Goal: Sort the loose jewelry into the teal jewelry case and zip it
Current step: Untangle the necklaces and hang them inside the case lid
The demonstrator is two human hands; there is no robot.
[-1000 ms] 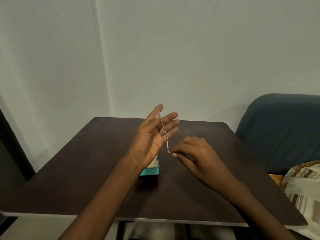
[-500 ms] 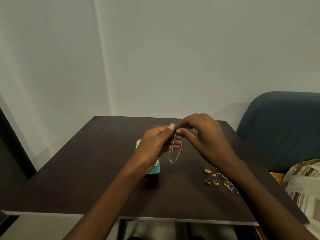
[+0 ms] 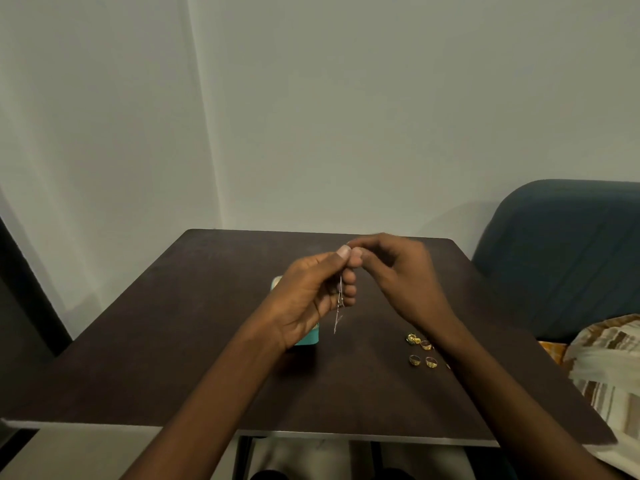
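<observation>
A thin silver chain [image 3: 338, 306] hangs doubled above the table, pinched at its top between the fingertips of both hands. My left hand [image 3: 311, 296] holds it from the left, my right hand [image 3: 398, 275] from the right, thumbs touching. The teal jewelry case [image 3: 306, 339] stands on the dark table behind my left hand and is mostly hidden by it; I cannot tell if it is open. Several gold rings [image 3: 422, 351] lie loose on the table under my right wrist.
The dark brown table [image 3: 173, 341] sits in a corner of white walls. A dark blue chair [image 3: 568, 251] stands at the right, with a striped cloth [image 3: 609, 368] below it near the table's right edge.
The chain was stretched from my raised left fingers down to my right hand. Both hands came together above the table, and the chain now hangs folded into a narrow bunch.
</observation>
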